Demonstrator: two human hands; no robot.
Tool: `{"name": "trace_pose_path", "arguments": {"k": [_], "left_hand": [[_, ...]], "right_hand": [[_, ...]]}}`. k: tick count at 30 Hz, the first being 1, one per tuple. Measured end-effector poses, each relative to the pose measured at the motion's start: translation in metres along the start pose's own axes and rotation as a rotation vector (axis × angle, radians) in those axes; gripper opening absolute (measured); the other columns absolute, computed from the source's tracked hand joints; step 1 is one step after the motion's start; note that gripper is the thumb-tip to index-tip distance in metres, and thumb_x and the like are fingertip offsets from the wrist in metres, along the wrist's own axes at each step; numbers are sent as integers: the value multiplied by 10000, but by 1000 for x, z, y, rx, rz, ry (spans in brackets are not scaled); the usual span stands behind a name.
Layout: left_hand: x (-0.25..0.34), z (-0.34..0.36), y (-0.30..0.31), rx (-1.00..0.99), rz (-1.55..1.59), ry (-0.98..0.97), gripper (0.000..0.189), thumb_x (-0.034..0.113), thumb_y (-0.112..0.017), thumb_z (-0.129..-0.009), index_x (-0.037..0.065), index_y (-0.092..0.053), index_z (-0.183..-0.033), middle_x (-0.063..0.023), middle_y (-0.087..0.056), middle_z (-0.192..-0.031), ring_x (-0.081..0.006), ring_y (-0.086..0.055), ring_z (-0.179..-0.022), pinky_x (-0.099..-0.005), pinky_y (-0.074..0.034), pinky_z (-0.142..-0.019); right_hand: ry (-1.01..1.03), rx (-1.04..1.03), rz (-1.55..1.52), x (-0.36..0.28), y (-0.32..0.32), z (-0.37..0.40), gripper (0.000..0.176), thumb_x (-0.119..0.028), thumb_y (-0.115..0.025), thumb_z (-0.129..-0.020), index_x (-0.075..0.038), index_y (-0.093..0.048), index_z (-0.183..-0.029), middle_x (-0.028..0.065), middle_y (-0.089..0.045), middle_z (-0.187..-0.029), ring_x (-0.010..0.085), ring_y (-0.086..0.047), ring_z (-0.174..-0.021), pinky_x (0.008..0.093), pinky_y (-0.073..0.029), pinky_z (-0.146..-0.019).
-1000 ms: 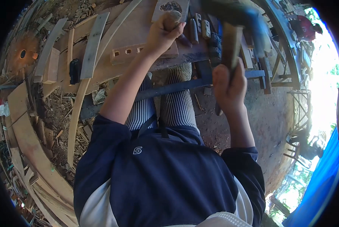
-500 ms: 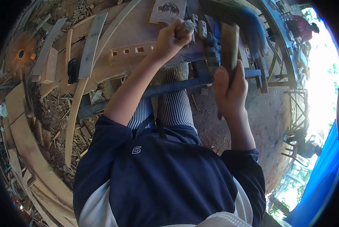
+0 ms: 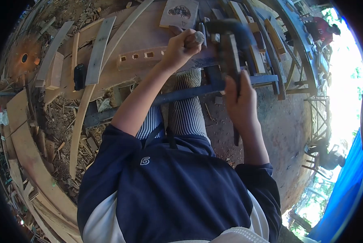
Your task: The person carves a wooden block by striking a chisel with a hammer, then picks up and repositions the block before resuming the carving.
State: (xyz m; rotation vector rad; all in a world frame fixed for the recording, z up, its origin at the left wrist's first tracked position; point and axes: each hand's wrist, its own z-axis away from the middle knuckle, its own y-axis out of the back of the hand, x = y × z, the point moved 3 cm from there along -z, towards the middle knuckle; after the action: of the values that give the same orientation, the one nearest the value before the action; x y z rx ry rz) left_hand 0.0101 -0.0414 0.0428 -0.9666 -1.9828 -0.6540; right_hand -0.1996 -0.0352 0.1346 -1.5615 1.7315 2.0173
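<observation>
My left hand [image 3: 180, 49] is wrapped round the thick handle of what looks like a chisel [image 3: 196, 38], its worn round butt facing me. The lower end of that tool is hidden behind the hand. My right hand [image 3: 242, 99] grips a hammer [image 3: 232, 56] by its wooden handle, whose end pokes out below the fist. The dark hammer head is smeared by motion, to the right of the chisel butt and apart from it. Beneath the left hand lies a wooden plank [image 3: 137, 55] with several square holes cut in it.
A board with a carved hollow [image 3: 179, 13] lies at the top of the bench. Narrow wood strips [image 3: 100, 48] and a black object [image 3: 79, 77] are on the left. A blue bar [image 3: 177, 95] crosses over my legs. Another person [image 3: 321, 30] is at the far right.
The hammer and my right hand have shifted left, bringing the head nearer the chisel butt. My left hand has dropped slightly lower in view, still holding the chisel.
</observation>
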Motion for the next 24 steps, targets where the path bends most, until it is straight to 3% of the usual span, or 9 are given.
{"name": "trace_pose_path", "arguments": {"k": [2,3,5,9,12,14,18,24], "left_hand": [[1,-1,8,-8,90,13,150,114,-684,-844,45,-571,-915,-4,-619,-723,-91,-590,-664,-251,-485,-657],[-9,-5,16,-11,85,19,150,114,-684,-844,45,-571,-915,-4,-619,-723,-91,-590,-664,-251,-485,-657],[-31,-18,41,69,308,-14,121,143,-640,-898,57,-555,-896,6,-590,-680,-83,-566,-644,-244,-468,-612],[-18,-30,71,211,288,36,126,149,-629,-911,70,-534,-890,-7,-577,-667,-94,-560,-635,-240,-454,-586],[-6,-35,73,171,241,26,142,157,-625,-916,63,-519,-905,-18,-576,-667,-91,-561,-640,-238,-453,-592],[1,-35,64,90,282,170,145,157,-622,-918,59,-520,-886,-20,-575,-666,-88,-556,-637,-237,-447,-591],[-13,-39,50,23,244,76,163,149,-635,-907,74,-509,-836,-11,-554,-662,-81,-542,-626,-226,-425,-549],[-20,-37,45,39,270,143,172,138,-634,-902,80,-498,-814,-12,-542,-668,-76,-526,-623,-215,-402,-531]], "right_hand": [[35,168,-50,0,11,8,214,-172,-562,-935,-7,-484,-1047,216,-591,-692,345,-642,-618,380,-475,-559],[13,198,-149,5,17,14,216,-188,-546,-952,3,-489,-1036,133,-590,-673,204,-612,-576,310,-465,-539],[8,234,-211,14,28,25,207,-194,-527,-964,-1,-487,-1029,90,-575,-666,155,-579,-557,274,-444,-518],[-98,266,-380,19,39,40,182,-200,-464,-994,-19,-471,-989,-3,-516,-656,53,-484,-509,195,-373,-465],[-168,299,-410,35,37,48,158,-191,-449,-1000,-36,-454,-965,-5,-489,-650,38,-439,-491,195,-353,-439],[-197,302,-404,43,35,52,159,-192,-451,-1000,-40,-454,-953,-5,-492,-651,36,-442,-492,197,-359,-437],[-252,298,-342,60,34,60,156,-194,-457,-999,-50,-461,-937,-5,-498,-653,36,-449,-492,203,-367,-434],[-277,291,-300,66,37,63,156,-202,-475,-995,-59,-465,-935,-5,-495,-651,44,-459,-505,208,-367,-444]]}}
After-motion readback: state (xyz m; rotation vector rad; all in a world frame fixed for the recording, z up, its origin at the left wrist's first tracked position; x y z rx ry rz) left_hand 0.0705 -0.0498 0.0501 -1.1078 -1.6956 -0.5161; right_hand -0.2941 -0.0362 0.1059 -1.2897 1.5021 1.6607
